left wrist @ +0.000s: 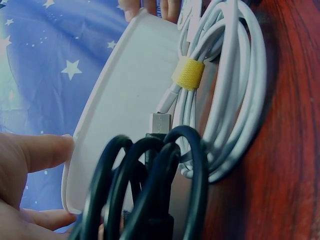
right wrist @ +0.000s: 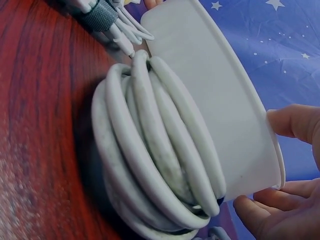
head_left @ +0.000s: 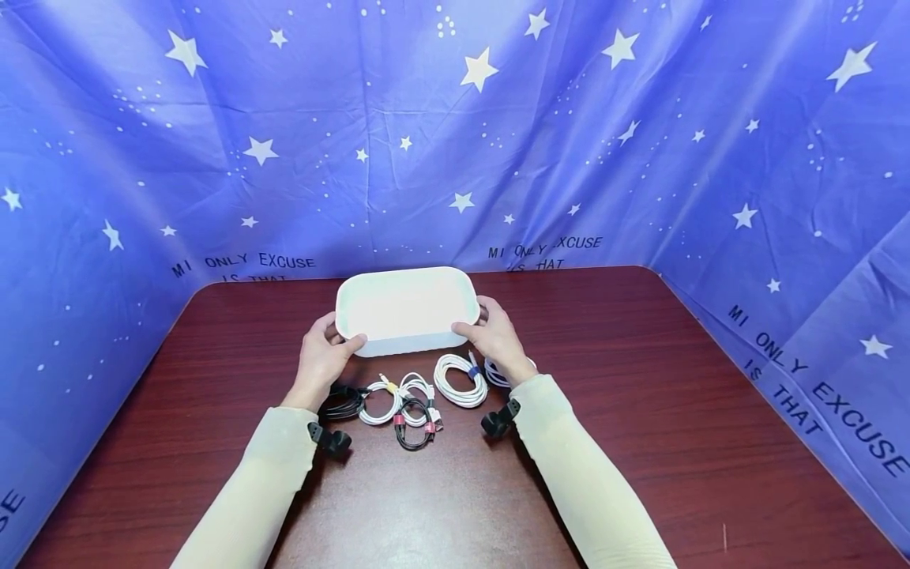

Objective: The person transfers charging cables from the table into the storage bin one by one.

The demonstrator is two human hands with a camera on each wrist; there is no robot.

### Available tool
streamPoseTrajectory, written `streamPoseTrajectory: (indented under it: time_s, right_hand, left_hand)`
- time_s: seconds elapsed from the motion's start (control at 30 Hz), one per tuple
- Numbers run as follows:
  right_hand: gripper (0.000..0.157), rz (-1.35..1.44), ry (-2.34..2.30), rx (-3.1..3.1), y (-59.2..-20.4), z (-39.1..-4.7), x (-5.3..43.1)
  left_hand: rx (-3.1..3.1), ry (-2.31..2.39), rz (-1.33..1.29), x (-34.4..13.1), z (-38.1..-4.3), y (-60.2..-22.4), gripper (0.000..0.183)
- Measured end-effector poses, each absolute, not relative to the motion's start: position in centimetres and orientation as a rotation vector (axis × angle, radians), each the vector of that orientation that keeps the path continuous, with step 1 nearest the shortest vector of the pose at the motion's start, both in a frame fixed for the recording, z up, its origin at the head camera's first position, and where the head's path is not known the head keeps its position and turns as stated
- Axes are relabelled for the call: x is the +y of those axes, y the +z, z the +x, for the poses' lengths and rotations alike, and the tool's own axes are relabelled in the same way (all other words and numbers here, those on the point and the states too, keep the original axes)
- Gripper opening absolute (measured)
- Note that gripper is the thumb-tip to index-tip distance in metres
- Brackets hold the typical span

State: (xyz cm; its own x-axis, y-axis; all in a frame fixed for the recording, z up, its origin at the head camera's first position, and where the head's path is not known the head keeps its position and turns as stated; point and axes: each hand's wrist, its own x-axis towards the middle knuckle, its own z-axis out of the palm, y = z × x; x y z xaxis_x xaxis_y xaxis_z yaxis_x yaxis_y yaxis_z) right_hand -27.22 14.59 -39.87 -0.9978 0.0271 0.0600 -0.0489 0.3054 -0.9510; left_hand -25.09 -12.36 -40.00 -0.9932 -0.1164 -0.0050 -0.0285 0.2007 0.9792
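Observation:
A white plastic bin with rounded corners is held at its two ends, toward the back of the table. My left hand grips its left end, thumb on the rim at the near corner and fingers around the outside. At the right end my right hand grips it the same way. Coiled cables lie in front of the bin: a black one, a white one with a yellow tie, a white one, a short black one with red ties and a thick white one with a blue tie.
Another white coil is partly hidden under the right wrist. All the coils sit on a dark red wooden table. A blue star-printed cloth stands behind and at both sides. Black wrist cameras are strapped to both sleeves.

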Motion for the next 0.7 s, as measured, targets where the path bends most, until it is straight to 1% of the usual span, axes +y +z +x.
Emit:
streamPoseTrajectory:
  time_s: [0.07,0.17,0.2,0.3,0.4,0.57,0.7]
  right_hand:
    - [0.065,0.025,1.829,-2.483,-39.86,-27.18,14.51]
    - [0.073,0.027,1.849,-2.472,-39.86,-27.22,14.47]
    - [0.073,0.035,1.849,-2.473,-39.85,-27.23,14.46]
    - [0.071,0.057,1.828,-2.48,-39.85,-27.32,14.51]
    - [0.063,0.077,1.804,-2.497,-39.87,-27.34,14.55]
    - [0.063,0.075,1.789,-2.503,-40.0,-27.35,14.66]
    - [0.063,0.074,1.794,-2.508,-39.95,-27.29,14.64]
  left_hand:
    - [-2.383,-1.934,0.148,-12.39,-25.1,-40.02,0.068]
    - [-2.388,-1.932,0.147,-12.39,-25.13,-40.02,0.068]
    - [-2.391,-1.931,0.147,-12.38,-25.15,-40.0,0.068]
    - [-2.397,-1.929,0.151,-12.35,-25.21,-39.99,0.069]
    - [-2.41,-1.924,0.162,-12.4,-25.23,-39.96,0.069]
    - [-2.45,-1.901,0.144,-12.69,-25.09,-39.76,0.067]
    - [-2.518,-1.876,0.134,-13.27,-24.8,-39.61,0.06]
